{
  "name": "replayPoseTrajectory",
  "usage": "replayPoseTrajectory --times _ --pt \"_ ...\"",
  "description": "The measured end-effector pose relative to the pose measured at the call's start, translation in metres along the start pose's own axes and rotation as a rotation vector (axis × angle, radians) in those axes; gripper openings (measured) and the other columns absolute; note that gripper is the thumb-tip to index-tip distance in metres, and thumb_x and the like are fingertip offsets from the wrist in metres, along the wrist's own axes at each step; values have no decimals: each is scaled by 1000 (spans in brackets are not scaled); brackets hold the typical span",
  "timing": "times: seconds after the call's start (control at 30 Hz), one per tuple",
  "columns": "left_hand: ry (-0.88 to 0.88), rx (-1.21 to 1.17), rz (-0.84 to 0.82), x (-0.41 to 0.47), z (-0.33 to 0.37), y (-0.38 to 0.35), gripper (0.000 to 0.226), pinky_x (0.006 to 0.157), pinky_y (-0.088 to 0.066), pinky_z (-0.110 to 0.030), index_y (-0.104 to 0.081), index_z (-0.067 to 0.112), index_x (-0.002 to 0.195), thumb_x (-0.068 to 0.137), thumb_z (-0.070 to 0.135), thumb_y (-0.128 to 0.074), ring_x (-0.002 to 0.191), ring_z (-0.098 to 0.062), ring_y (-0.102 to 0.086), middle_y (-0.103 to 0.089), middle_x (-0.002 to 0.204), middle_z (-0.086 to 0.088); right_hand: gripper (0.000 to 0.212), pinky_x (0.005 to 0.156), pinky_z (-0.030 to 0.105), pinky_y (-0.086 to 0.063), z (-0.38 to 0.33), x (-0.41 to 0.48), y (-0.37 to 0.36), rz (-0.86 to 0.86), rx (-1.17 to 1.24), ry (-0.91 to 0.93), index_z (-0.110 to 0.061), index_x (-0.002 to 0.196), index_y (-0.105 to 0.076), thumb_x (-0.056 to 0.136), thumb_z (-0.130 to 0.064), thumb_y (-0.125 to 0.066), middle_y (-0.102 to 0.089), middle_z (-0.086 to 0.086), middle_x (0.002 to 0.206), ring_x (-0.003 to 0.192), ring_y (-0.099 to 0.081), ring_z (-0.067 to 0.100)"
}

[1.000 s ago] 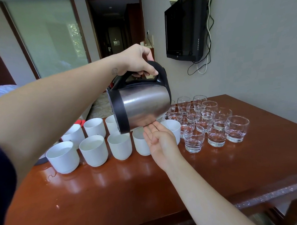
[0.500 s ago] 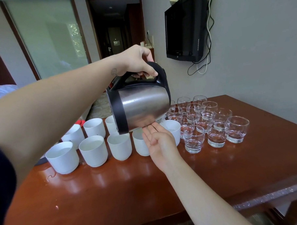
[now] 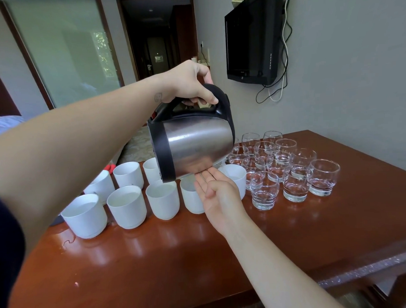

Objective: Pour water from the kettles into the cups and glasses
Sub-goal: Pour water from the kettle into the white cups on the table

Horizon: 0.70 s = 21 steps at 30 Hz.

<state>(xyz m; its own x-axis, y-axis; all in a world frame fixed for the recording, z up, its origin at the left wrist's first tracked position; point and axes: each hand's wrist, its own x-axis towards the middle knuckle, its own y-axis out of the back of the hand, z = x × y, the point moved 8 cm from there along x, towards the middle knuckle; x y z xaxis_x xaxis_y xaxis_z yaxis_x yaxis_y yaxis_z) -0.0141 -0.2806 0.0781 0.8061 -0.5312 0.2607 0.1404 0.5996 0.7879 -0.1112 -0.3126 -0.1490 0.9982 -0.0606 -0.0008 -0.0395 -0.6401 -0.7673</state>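
My left hand [image 3: 189,83] grips the black handle of a steel kettle [image 3: 194,145], which is tipped on its side with its top toward the right, held above the white cups. My right hand [image 3: 219,195] is open, palm up, fingertips touching the kettle's underside. Several white cups [image 3: 127,206] stand in two rows on the left; the nearest ones hold water. One white cup [image 3: 235,175] sits under the kettle's spout end, which is hidden. Several clear glasses [image 3: 296,184] cluster to the right, each with some water.
The cups and glasses stand on a glossy red-brown table [image 3: 155,260] with small water spots near the left front. A wall-mounted TV [image 3: 250,37] with dangling cables hangs above the table's far right. A dark object lies behind the leftmost cup.
The kettle and both hands have barely moved; the kettle sits a touch lower and stays tipped over the same cups.
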Motion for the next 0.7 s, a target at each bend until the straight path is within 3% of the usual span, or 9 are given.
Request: replayPoseTrajectory --times 0.7 --pt "-19 35 -24 5 1 -3 38 44 -45 -19 -63 2 105 76 14 -83 48 -8 -53 -67 74 -8 83 117 37 -29 3 4 0 14 23 -17 1 152 -22 74 29 -11 -31 18 156 144 -33 30"
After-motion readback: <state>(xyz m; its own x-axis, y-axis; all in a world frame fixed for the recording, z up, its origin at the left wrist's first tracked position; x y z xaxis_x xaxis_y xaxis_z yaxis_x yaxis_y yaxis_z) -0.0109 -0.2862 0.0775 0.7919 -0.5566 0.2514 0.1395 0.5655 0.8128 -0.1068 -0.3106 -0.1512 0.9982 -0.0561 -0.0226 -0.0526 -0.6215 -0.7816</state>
